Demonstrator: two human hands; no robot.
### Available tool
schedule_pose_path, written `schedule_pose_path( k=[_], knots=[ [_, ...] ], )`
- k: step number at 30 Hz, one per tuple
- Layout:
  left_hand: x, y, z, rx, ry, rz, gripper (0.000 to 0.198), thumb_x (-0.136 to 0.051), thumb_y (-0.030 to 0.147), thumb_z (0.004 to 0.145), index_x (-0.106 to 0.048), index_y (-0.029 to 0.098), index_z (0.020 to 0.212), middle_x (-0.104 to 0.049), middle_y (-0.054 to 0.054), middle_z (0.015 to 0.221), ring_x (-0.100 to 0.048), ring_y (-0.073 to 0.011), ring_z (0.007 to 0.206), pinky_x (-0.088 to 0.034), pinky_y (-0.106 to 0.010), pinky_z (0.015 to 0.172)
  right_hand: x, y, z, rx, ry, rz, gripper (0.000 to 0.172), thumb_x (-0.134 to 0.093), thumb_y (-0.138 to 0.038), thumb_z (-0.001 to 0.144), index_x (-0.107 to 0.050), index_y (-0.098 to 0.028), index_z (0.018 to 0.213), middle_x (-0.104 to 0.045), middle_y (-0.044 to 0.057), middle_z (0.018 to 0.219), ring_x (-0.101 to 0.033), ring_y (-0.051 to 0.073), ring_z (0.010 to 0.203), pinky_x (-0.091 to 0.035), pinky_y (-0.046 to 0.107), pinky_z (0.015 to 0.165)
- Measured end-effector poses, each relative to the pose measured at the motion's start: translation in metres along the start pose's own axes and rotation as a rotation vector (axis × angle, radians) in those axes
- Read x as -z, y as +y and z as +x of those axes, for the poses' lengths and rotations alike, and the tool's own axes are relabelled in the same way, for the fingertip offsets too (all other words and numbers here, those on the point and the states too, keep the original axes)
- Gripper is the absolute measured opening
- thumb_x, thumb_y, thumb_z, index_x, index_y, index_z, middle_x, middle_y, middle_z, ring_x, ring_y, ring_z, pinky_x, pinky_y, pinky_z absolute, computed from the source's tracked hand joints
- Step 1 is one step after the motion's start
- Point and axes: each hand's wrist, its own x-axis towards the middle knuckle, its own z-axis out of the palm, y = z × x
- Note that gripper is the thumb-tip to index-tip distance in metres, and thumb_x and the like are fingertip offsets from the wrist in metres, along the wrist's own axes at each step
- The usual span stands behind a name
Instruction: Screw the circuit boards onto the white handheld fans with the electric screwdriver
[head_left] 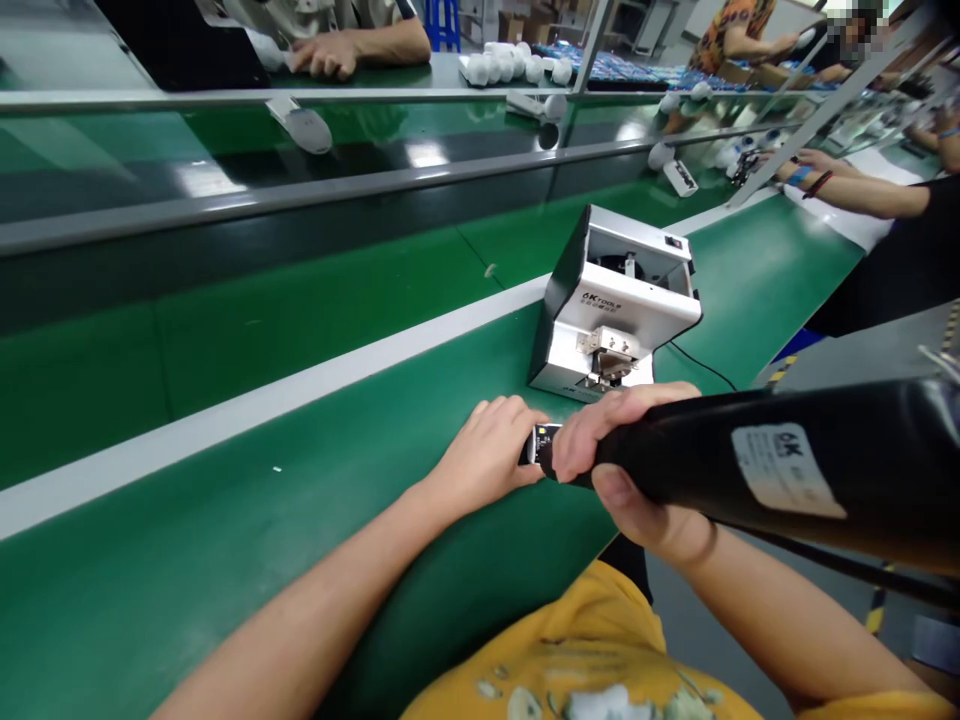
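Note:
My right hand (611, 440) is wrapped round a black electric screwdriver (697, 455), whose thick body with a 6K label points off to the right. Its tip end meets a small part with a white and black face (538, 440) on the green bench. Curled round the left side of that part, my left hand (491, 445) holds it against the surface. Much of the part is hidden by my fingers and the tool. Just behind both hands stands a silver and black screw feeder (622, 310) marked 6K Tools.
A conveyor (360, 270) with metal rails runs behind the green bench (300, 560). White devices (304, 128) lie along it, and white round parts (499, 65) are grouped beyond. Co-workers' hands (326, 55) show at the back and right. A black cord (705, 365) trails from the feeder.

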Motion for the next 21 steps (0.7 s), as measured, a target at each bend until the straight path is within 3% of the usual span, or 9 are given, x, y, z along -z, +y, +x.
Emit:
schedule_pose_path(
  k=[2,5,8,10,12,14,16,18,21],
  knots=[
    [-0.003,0.001,0.0,0.001,0.001,0.004,0.026,-0.07,0.033,0.088,-0.064,0.019,0.109,-0.063,-0.007,0.102,-0.058,-0.0278,0.102,-0.044,-0.04,0.088,0.0,0.0,0.0,0.083,-0.049,0.026,0.036,-0.069,-0.025,0.088,-0.048,-0.029,0.116,-0.065,-0.004,0.076,-0.062,0.017,0.058,-0.05,0.036,0.06],
    [0.002,0.003,0.003,0.007,0.005,-0.04,0.033,-0.072,0.032,0.085,-0.065,0.019,0.115,-0.064,-0.007,0.104,-0.059,-0.0271,0.102,-0.045,-0.04,0.09,0.002,-0.008,-0.001,0.081,-0.034,0.018,0.038,-0.068,-0.023,0.09,-0.048,-0.028,0.121,-0.066,-0.003,0.08,-0.061,0.015,0.06,-0.052,0.037,0.065],
    [0.027,-0.007,0.004,0.06,-0.017,-0.227,0.036,-0.078,0.036,0.076,-0.071,0.019,0.107,-0.066,-0.005,0.098,-0.062,-0.0224,0.09,-0.049,-0.032,0.079,0.008,-0.029,-0.002,0.081,0.067,0.135,0.035,-0.067,-0.023,0.093,-0.049,-0.027,0.122,-0.066,-0.001,0.082,-0.062,0.017,0.064,-0.054,0.039,0.065],
    [0.053,-0.027,-0.001,0.221,-0.04,-0.406,0.025,-0.075,0.035,0.076,-0.074,0.017,0.093,-0.067,-0.003,0.084,-0.062,-0.017,0.072,-0.048,-0.025,0.063,0.014,-0.043,-0.005,0.074,0.172,0.174,0.032,-0.068,-0.026,0.092,-0.05,-0.025,0.119,-0.066,-0.001,0.08,-0.061,0.017,0.063,-0.054,0.038,0.061],
    [0.08,-0.056,-0.011,0.501,0.005,-0.643,0.018,-0.069,0.031,0.081,-0.073,0.014,0.083,-0.063,-0.002,0.063,-0.056,-0.0122,0.053,-0.042,-0.019,0.048,0.021,-0.049,-0.009,0.061,0.309,0.139,0.033,-0.072,-0.03,0.089,-0.052,-0.024,0.115,-0.065,-0.001,0.075,-0.058,0.017,0.059,-0.052,0.035,0.058],
    [0.1,-0.085,-0.023,0.814,0.238,-0.934,0.018,-0.067,0.027,0.083,-0.07,0.01,0.079,-0.056,0.0,0.049,-0.049,-0.0099,0.039,-0.037,-0.017,0.037,0.026,-0.044,-0.015,0.039,0.422,0.106,0.034,-0.073,-0.032,0.087,-0.054,-0.024,0.113,-0.064,-0.002,0.071,-0.057,0.017,0.058,-0.052,0.034,0.057],
    [0.111,-0.105,-0.029,0.982,0.505,-1.11,0.017,-0.067,0.025,0.087,-0.067,0.008,0.087,-0.058,-0.001,0.051,-0.053,-0.0103,0.038,-0.045,-0.016,0.037,0.03,-0.031,-0.021,-0.008,0.486,0.099,0.031,-0.072,-0.03,0.087,-0.054,-0.024,0.112,-0.063,-0.002,0.068,-0.057,0.017,0.057,-0.053,0.034,0.057],
    [0.114,-0.114,-0.028,0.996,0.676,-1.154,0.019,-0.062,0.026,0.094,-0.063,0.008,0.099,-0.064,-0.003,0.06,-0.063,-0.0115,0.046,-0.056,-0.018,0.049,0.033,-0.018,-0.024,-0.071,0.526,0.103,0.027,-0.069,-0.026,0.088,-0.055,-0.024,0.11,-0.062,-0.002,0.066,-0.058,0.017,0.056,-0.055,0.034,0.057],
    [0.109,-0.115,-0.015,0.985,0.807,-1.144,0.029,-0.048,0.034,0.104,-0.057,0.007,0.11,-0.066,-0.006,0.064,-0.07,-0.0145,0.054,-0.062,-0.021,0.058,0.036,-0.006,-0.025,-0.138,0.567,0.112,0.023,-0.065,-0.022,0.088,-0.054,-0.024,0.108,-0.061,-0.002,0.065,-0.059,0.018,0.055,-0.055,0.035,0.056]
  ],
)
